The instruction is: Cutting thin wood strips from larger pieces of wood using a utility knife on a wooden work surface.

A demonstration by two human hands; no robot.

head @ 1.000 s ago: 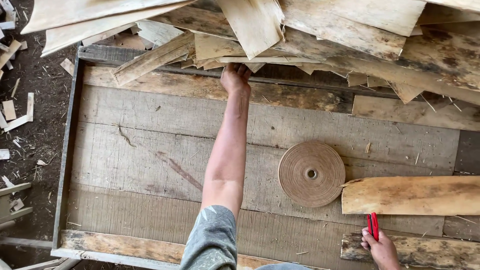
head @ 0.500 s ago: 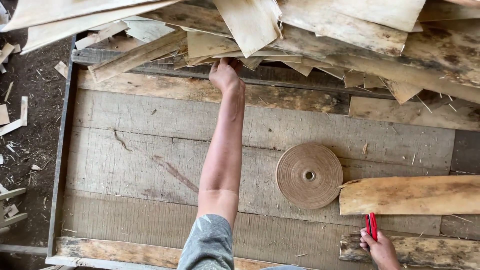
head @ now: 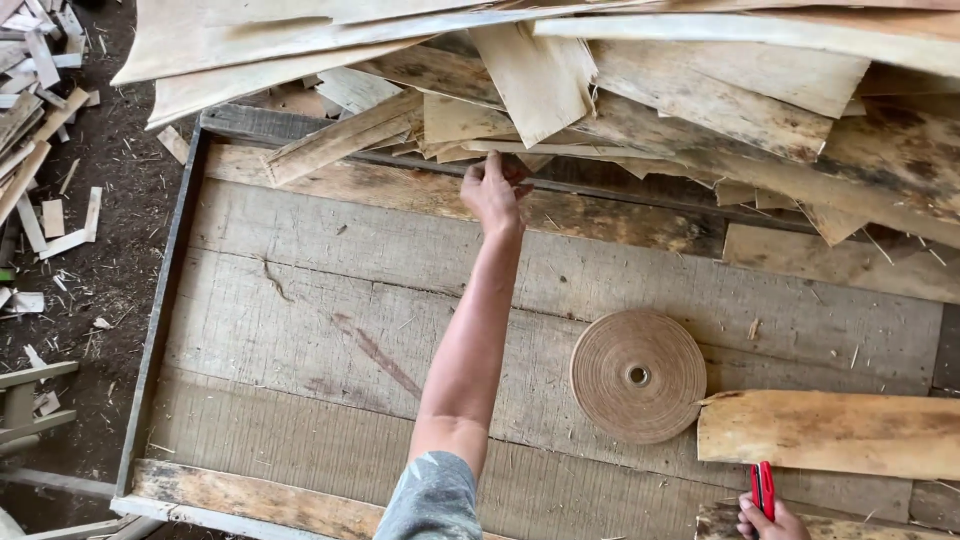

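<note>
My left hand (head: pixel 492 190) is stretched far across the wooden table (head: pixel 300 300), its fingers touching the lower edge of a heap of thin wood veneer sheets (head: pixel 620 80) at the back. Whether it grips a sheet I cannot tell. My right hand (head: pixel 768 520) is at the bottom right edge, closed around a red-handled tool (head: pixel 763 487). A flat veneer piece (head: pixel 830 432) lies just above that hand. A brown roll of tape (head: pixel 638 375) lies flat on the table between my two arms.
The table has a metal frame (head: pixel 160 310) along its left side. Wood scraps and offcuts (head: pixel 40 200) litter the dirt floor on the left. More veneer pieces (head: pixel 850 260) lie at the right of the table.
My left hand has stayed at the edge of the veneer heap while the view shifted slightly. My right hand still holds the red tool at the bottom right.
</note>
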